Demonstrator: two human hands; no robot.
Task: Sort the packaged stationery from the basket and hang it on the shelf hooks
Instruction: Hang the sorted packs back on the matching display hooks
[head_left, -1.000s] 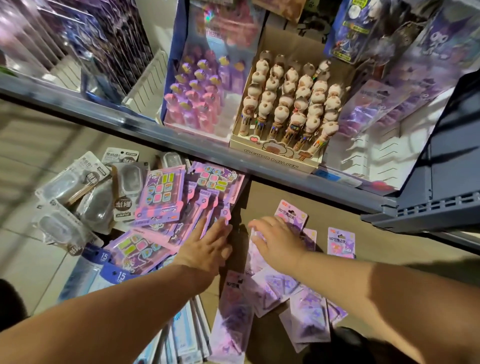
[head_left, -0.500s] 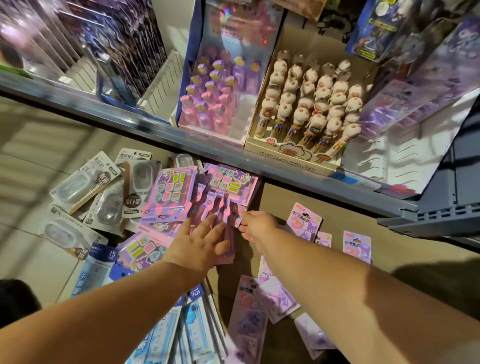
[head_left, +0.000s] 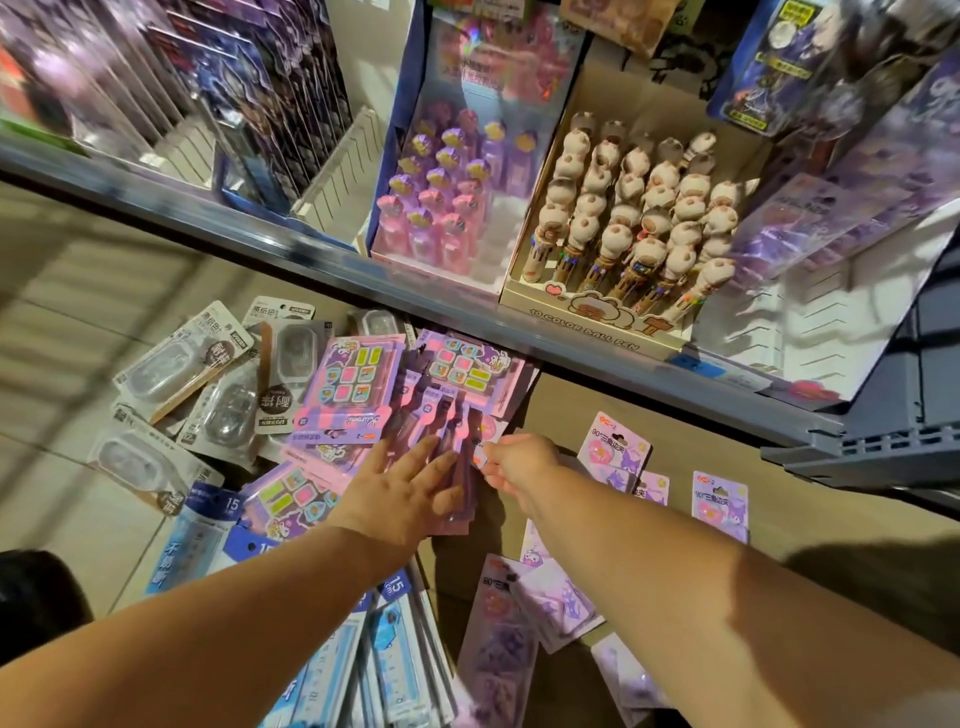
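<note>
Since a second ago the right hand (head_left: 511, 462) has left the purple clip packs (head_left: 615, 457) and now pinches the edge of the fanned pink pen packs (head_left: 441, 415) below the shelf (head_left: 311, 249). The left hand (head_left: 410, 493) stays flat on them, fingers spread.

Pink-and-purple blister cards (head_left: 353, 384) overlap in a heap below the shelf (head_left: 363, 265), clear correction-tape packs (head_left: 228, 395) at their left, blue ruler packs (head_left: 384, 654) nearer the camera. Purple corner-clip cards (head_left: 719, 499) lie scattered flat at right. Narrow pink packs (head_left: 447, 415) fan under the left hand (head_left: 405, 493); the right hand (head_left: 519, 462) pinches a small pink card (head_left: 488, 434).
</note>
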